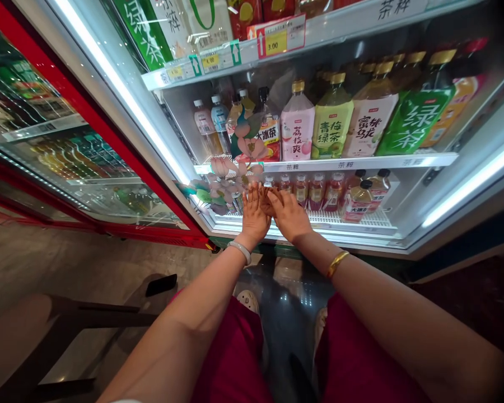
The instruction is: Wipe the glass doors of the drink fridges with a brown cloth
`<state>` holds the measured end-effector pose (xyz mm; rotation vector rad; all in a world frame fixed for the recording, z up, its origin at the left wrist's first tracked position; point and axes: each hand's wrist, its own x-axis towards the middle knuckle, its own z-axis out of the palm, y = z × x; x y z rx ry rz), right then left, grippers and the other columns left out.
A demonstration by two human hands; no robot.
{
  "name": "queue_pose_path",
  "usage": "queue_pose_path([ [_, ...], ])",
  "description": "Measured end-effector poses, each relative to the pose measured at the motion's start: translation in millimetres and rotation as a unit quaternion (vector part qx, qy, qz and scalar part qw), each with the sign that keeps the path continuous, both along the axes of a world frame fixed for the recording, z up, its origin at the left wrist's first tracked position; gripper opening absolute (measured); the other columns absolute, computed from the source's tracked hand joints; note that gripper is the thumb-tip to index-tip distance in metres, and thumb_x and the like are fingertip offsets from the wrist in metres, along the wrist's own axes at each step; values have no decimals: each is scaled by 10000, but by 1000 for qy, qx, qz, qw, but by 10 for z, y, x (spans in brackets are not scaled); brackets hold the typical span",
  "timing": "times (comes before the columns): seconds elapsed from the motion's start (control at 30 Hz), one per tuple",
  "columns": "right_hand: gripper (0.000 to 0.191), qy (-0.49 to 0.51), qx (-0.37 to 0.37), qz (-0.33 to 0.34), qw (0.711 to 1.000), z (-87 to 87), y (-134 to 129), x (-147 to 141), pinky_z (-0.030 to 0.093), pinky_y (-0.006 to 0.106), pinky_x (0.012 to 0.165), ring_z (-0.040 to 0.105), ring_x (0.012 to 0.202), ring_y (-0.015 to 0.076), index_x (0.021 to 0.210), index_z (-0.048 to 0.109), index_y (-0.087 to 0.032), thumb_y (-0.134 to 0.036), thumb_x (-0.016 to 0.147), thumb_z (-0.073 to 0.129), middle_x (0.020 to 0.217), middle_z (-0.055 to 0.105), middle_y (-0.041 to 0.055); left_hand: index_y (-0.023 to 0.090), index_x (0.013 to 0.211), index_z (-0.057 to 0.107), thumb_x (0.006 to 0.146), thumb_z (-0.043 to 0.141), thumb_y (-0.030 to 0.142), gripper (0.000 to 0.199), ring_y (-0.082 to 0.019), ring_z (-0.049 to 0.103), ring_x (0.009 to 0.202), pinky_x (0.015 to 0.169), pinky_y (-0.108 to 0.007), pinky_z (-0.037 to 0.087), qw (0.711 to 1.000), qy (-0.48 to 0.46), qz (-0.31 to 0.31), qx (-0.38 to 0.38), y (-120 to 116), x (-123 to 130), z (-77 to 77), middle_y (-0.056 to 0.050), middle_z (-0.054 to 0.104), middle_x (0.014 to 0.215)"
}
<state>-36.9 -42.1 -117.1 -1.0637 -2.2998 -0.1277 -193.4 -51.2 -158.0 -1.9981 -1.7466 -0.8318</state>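
Observation:
A flower decal with pale pink blossoms and green leaves spreads over the glass front of a drinks fridge. My left hand lies against the decal's lower right side, fingers stretched upward. From the right, my right hand reaches in, its slightly bent fingers pointing left and resting at a dark brown patch between the hands. Whether that patch belongs to the decal I cannot tell. A pale bangle circles the left wrist, a gold bangle the right forearm.
Behind the glass, large tea bottles stand on a middle shelf, with small bottles below. A red-framed fridge adjoins at left. A brown chair and a black phone-like slab are at lower left.

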Motion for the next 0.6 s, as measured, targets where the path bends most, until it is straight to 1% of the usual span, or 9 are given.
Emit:
queue_pose_path([
  [0.03, 561, 1, 1, 3, 1000, -10, -1, 12, 597, 466, 878, 543, 1161, 308, 1443, 538, -237, -139, 891, 538, 1397, 552, 183, 38, 1586, 276, 961, 455, 252, 685, -281, -44, 1591, 1297, -581, 84, 1000, -6, 6, -2, -4, 13, -11, -237, 154, 1691],
  [0.1, 587, 21, 19, 1, 1000, 63, 29, 118, 576, 472, 944, 531, 1201, 305, 1455, 525, -266, -139, 883, 554, 1418, 528, 162, 43, 1589, 271, 957, 463, 234, 687, -284, -59, 1588, 1298, -581, 92, 1000, -8, 5, 6, -1, 64, 19, -231, 119, 1698],
  [0.17, 632, 77, 53, -25, 995, 191, 84, 282, 523, 510, 1041, 494, 1277, 320, 1487, 486, -284, -149, 875, 570, 1457, 479, 149, 74, 1598, 267, 952, 462, 207, 688, -282, -80, 1586, 1300, -584, 71, 1000, 10, -17, 19, 16, 147, 90, -201, 74, 1711],
  [0.23, 671, 125, 80, -53, 987, 262, 129, 415, 471, 547, 1101, 452, 1338, 339, 1514, 445, -274, -168, 868, 592, 1480, 443, 151, 111, 1604, 271, 949, 463, 194, 688, -278, -86, 1587, 1298, -596, 43, 998, 31, -45, 27, 44, 245, 138, -169, 56, 1719],
  [0.3, 679, 108, 70, -50, 990, 208, 133, 462, 468, 567, 1097, 447, 1347, 350, 1517, 435, -264, -175, 865, 601, 1485, 443, 159, 101, 1603, 271, 948, 470, 203, 692, -280, -76, 1589, 1301, -596, 46, 998, 30, -50, 25, 69, 333, 117, -174, 67, 1717],
  [0.4, 665, 25, 14, -15, 999, -29, 86, 423, 543, 547, 995, 504, 1273, 349, 1503, 456, -239, -167, 860, 609, 1454, 482, 187, 51, 1596, 259, 945, 489, 228, 712, -289, -66, 1588, 1303, -588, 71, 999, 4, -32, 13, 86, 403, -16, -217, 117, 1703],
  [0.47, 678, 2, -10, -7, 1000, -152, 72, 427, 577, 507, 944, 527, 1244, 337, 1496, 466, -231, -169, 842, 633, 1434, 499, 193, 54, 1602, 235, 944, 487, 229, 726, -285, -76, 1584, 1302, -583, 83, 1000, -7, -29, 9, 89, 417, -90, -222, 133, 1700],
  [0.53, 687, 9, -2, -3, 1000, -169, 91, 515, 576, 479, 959, 529, 1248, 322, 1478, 489, -255, -162, 818, 657, 1428, 502, 171, 63, 1608, 214, 949, 472, 226, 727, -279, -81, 1581, 1303, -579, 94, 999, -4, -38, 13, 91, 443, -101, -217, 128, 1703],
  [0.6, 666, 50, 28, -14, 998, -101, 132, 660, 541, 477, 1026, 512, 1279, 317, 1453, 516, -275, -158, 814, 661, 1429, 489, 149, 70, 1609, 216, 954, 460, 226, 717, -272, -76, 1583, 1308, -570, 87, 998, 15, -59, 23, 99, 507, -55, -204, 129, 1707],
])
